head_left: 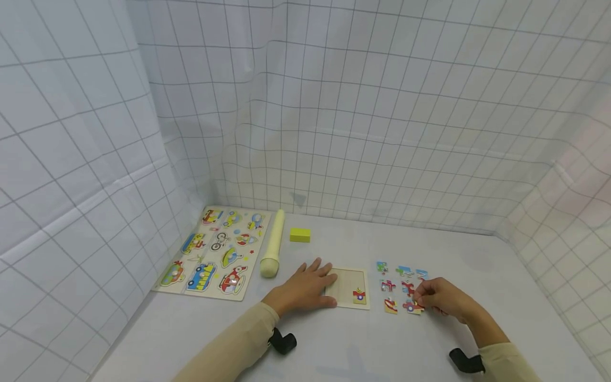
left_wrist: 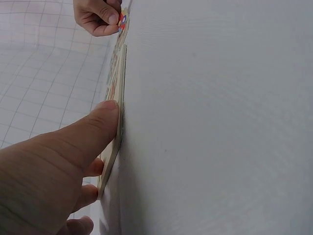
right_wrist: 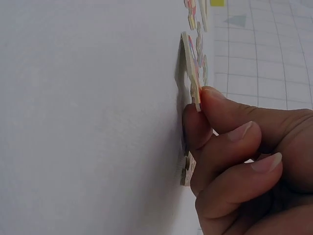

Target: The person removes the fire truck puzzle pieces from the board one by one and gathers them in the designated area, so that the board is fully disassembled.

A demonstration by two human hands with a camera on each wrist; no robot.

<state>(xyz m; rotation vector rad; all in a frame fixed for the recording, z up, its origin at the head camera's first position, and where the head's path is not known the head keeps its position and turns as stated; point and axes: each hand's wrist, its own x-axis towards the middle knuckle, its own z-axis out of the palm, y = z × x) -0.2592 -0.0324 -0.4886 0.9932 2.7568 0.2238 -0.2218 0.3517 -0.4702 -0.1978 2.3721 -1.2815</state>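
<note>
My left hand (head_left: 305, 289) lies with fingers spread over the left side of a shallow wooden puzzle tray (head_left: 346, 277). In the left wrist view its thumb (left_wrist: 93, 129) rests along the tray's near edge. One printed piece (head_left: 359, 295) sits in the tray's lower right corner. To the right, my right hand (head_left: 444, 298) pinches a jigsaw piece (right_wrist: 192, 68) between thumb and forefinger, its near end tilted up from the table. Several loose jigsaw pieces (head_left: 388, 286) with colourful prints lie between the tray and this hand.
A board of vehicle pictures (head_left: 221, 252) lies at the left. Beside it are a pale yellow rod with a rounded end (head_left: 273, 244) and a yellow-green block (head_left: 300, 235). White gridded curtains (head_left: 334, 116) surround the white table (head_left: 334, 339).
</note>
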